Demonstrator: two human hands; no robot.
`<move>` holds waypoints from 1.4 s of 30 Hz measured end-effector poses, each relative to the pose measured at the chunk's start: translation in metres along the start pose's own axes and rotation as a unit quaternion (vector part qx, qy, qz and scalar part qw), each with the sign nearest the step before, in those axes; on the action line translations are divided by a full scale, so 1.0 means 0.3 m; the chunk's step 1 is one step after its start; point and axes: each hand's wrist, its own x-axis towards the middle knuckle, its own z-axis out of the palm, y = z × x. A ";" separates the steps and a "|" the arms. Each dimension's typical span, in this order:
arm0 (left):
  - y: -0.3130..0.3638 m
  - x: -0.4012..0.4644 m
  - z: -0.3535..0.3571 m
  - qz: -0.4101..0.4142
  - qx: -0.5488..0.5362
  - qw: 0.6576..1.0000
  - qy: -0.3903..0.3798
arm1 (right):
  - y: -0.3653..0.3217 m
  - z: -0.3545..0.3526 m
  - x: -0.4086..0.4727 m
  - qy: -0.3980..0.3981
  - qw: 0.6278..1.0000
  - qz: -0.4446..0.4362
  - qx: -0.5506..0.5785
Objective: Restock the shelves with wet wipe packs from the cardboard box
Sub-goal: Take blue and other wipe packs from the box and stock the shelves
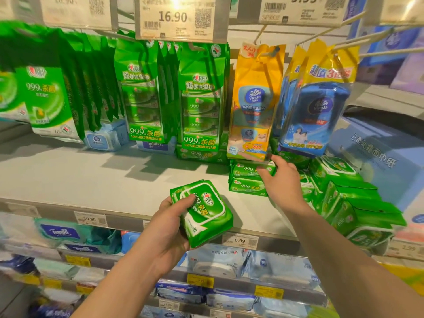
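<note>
My left hand (168,222) grips a green wet wipe pack (203,211) with a white-edged lid, held over the front edge of the grey shelf (80,175). My right hand (281,177) reaches further in and grips the upper of two stacked green packs (246,177) on the shelf, right under a hanging yellow pack (254,102). More green packs (344,198) lie piled at the right end of the shelf. The cardboard box is out of view.
Green, yellow and blue packs (316,106) hang on pegs above the shelf, low over its back. Price tags (239,241) line the shelf's front edge. Lower shelves hold blue and white packs (220,265). A large blue carton (376,154) stands at the right.
</note>
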 end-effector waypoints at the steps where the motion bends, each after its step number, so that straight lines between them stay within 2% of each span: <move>1: -0.003 0.003 0.004 0.003 0.003 1.000 -0.003 | 0.003 0.001 -0.001 0.002 1.000 0.008 0.004; 6: -0.011 0.025 0.028 0.020 -0.006 1.000 -0.021 | 0.007 0.006 -0.098 0.069 0.994 0.011 0.083; 9: -0.021 0.049 0.056 0.036 -0.013 0.999 -0.021 | -0.001 -0.014 -0.214 0.082 0.981 0.005 0.177; 12: -0.038 0.069 0.099 0.049 -0.010 0.998 -0.033 | -0.037 -0.052 -0.308 -0.049 0.958 0.100 0.264; 14: -0.057 0.084 0.136 0.056 -0.020 0.997 -0.042 | -0.052 -0.073 -0.346 -0.153 0.922 0.185 0.303; 16: -0.084 0.094 0.175 0.059 -0.039 0.996 -0.047 | -0.058 -0.103 -0.378 -0.212 0.893 0.232 0.322; 20: -0.143 0.102 0.248 0.063 -0.061 0.994 -0.062 | -0.032 -0.135 -0.440 -0.254 0.873 0.183 0.374; 24: -0.200 0.110 0.303 0.057 -0.059 0.995 -0.059 | 0.011 -0.144 -0.451 -0.203 0.886 0.136 0.395; 28: -0.228 0.128 0.315 0.091 0.051 0.992 -0.065 | 0.047 -0.133 -0.461 -0.167 0.857 0.179 0.454; 31: -0.235 0.146 0.333 0.108 0.103 0.985 -0.087 | 0.070 -0.131 -0.446 -0.096 0.844 0.206 0.486; 38: -0.240 0.210 0.409 0.156 0.086 0.980 -0.089 | 0.097 -0.144 -0.373 0.006 0.890 0.169 0.423; 40: -0.242 0.229 0.432 0.155 0.092 0.979 -0.091 | 0.093 -0.136 -0.348 0.044 0.889 0.173 0.421; 42: -0.249 0.250 0.455 0.155 0.103 0.979 -0.088 | 0.085 -0.120 -0.331 0.081 0.874 0.181 0.444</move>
